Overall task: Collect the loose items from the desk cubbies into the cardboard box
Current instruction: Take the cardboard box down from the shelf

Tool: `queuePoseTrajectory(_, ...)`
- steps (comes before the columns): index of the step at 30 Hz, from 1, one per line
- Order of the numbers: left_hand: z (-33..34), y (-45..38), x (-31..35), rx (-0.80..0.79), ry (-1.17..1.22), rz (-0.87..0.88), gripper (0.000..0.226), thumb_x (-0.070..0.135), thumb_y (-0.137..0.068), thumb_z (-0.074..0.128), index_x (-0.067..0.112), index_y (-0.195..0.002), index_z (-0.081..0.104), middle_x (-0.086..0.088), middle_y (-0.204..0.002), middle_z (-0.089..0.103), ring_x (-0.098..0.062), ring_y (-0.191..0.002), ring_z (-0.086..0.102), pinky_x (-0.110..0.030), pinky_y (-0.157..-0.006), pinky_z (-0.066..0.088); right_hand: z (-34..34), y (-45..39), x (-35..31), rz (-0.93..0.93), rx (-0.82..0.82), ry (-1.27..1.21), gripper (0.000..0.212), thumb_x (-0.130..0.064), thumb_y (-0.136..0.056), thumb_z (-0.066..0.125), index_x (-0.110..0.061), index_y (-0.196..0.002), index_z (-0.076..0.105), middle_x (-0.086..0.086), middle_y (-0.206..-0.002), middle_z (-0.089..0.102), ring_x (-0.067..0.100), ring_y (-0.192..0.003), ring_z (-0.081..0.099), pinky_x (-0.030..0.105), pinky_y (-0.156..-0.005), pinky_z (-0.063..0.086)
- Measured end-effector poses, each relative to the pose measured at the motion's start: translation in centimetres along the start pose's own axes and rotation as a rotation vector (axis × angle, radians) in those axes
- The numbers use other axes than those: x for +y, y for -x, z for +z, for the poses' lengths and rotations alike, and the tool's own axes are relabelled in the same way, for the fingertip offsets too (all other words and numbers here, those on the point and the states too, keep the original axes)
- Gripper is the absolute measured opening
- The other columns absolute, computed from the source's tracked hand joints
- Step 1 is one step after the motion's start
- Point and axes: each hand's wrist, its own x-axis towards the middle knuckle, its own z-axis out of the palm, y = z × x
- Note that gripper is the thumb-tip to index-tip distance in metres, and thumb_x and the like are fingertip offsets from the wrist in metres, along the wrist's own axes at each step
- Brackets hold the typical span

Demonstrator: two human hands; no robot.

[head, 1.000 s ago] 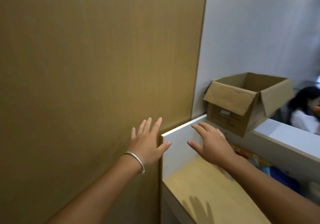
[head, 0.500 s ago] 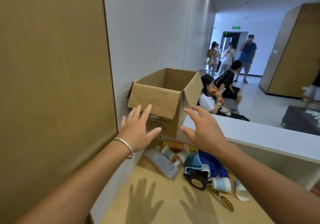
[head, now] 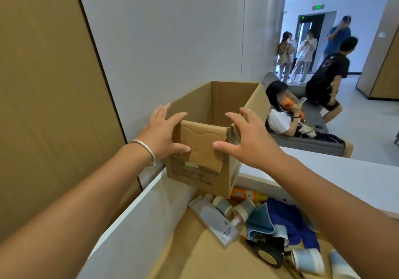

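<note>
The open cardboard box [head: 200, 170] stands on the white top of the desk shelf [head: 345, 177], against the grey wall. My left hand [head: 160, 131] grips its near left corner, thumb on the folded front flap and fingers on the side wall. At the near right corner my right hand [head: 248, 140] holds on, thumb on the front and fingers over the rim. Below the box, loose items lie in the cubby: a flat clear bottle [head: 213, 220], tape rolls [head: 222, 205], an orange pack [head: 237, 193], a teal cloth [head: 259, 220], a blue cloth [head: 289, 220] and a black tape dispenser [head: 267, 255].
A white side panel [head: 138, 214] bounds the wooden desk surface [head: 194, 257] on the left, with a tall brown partition [head: 43, 106] beyond it. Pale paper cups [head: 308, 261] lie at the lower right. Behind the shelf, several people sit and stand in the corridor [head: 323, 73].
The view swung right from the brown partition to the box. Both hands went forward from mid-air and now hold the box's near corners.
</note>
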Motion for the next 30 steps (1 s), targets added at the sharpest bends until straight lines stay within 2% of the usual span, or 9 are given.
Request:
queuePoseTrajectory(2,0.4,-0.5,-0.2,0.032,0.032,0.029,0.076,0.048,-0.062,0.083,0.031,-0.127,0.047,-0.008,-0.145,0.031,-0.029,-0.141,0.014,-0.046,-0.113,0.024,0.6,-0.3,0.1,-0.006,0.022,-0.035,0.073,-0.068,-0.072,0.064,-0.036,-0.134,0.041,-0.003,-0.155,0.017,0.024,-0.141,0.022,0.048,-0.105,0.037)
queuePoseTrajectory(4,0.7,-0.7,-0.3,0.101,0.041,0.070,0.056,0.045,-0.063,0.083,0.029,-0.107,0.052,0.001,-0.118,0.047,-0.026,-0.126,0.033,-0.037,-0.104,0.032,0.8,-0.2,0.1,-0.017,0.044,-0.061,0.060,-0.064,-0.072,0.067,-0.035,-0.121,0.048,-0.003,-0.153,0.020,0.026,-0.138,0.028,0.047,-0.103,0.040)
queuePoseTrajectory(7,0.8,0.1,-0.3,0.137,0.069,0.091,0.046,0.043,-0.064,0.082,0.034,-0.094,0.047,0.010,-0.100,0.044,-0.017,-0.107,0.037,-0.034,-0.092,0.036,0.6,0.7,-0.4,-0.053,0.050,-0.079,0.045,-0.059,-0.074,0.070,-0.034,-0.107,0.052,-0.001,-0.148,0.029,0.024,-0.135,0.033,0.045,-0.104,0.041)
queuePoseTrajectory(11,0.3,3.2,-0.4,0.183,0.093,0.117,0.042,0.045,-0.066,0.080,0.035,-0.091,0.047,0.018,-0.085,0.041,-0.011,-0.098,0.035,-0.033,-0.081,0.038,0.0,3.2,-2.1,-0.106,0.070,-0.082,0.036,-0.056,-0.076,0.070,-0.036,-0.098,0.051,-0.003,-0.138,0.040,0.020,-0.127,0.040,0.038,-0.100,0.040)
queuePoseTrajectory(17,-1.3,10.4,-0.8,0.232,0.057,0.127,0.043,0.048,-0.065,0.081,0.037,-0.090,0.047,0.012,-0.089,0.049,-0.014,-0.100,0.041,-0.034,-0.068,0.038,0.1,10.0,-6.6,-0.108,0.106,-0.098,0.031,-0.054,-0.076,0.070,-0.039,-0.093,0.049,-0.005,-0.137,0.041,0.019,-0.129,0.038,0.041,-0.104,0.038)
queuePoseTrajectory(24,-2.9,20.8,-1.6,0.284,0.083,0.144,0.042,0.045,-0.064,0.082,0.034,-0.093,0.054,0.012,-0.091,0.050,-0.015,-0.104,0.043,-0.033,-0.065,0.038,0.7,18.9,-12.4,-0.083,0.110,-0.060,0.034,-0.055,-0.075,0.069,-0.036,-0.097,0.051,-0.005,-0.140,0.039,0.017,-0.131,0.035,0.032,-0.102,0.032)
queuePoseTrajectory(30,-3.3,29.7,-1.9,0.315,0.130,0.150,0.041,0.038,-0.063,0.083,0.031,-0.092,0.056,0.014,-0.092,0.050,-0.014,-0.104,0.042,-0.032,-0.066,0.040,1.6,26.8,-16.7,-0.050,0.097,-0.046,0.031,-0.057,-0.074,0.068,-0.038,-0.093,0.052,-0.010,-0.140,0.037,0.012,-0.133,0.030,0.031,-0.103,0.029)
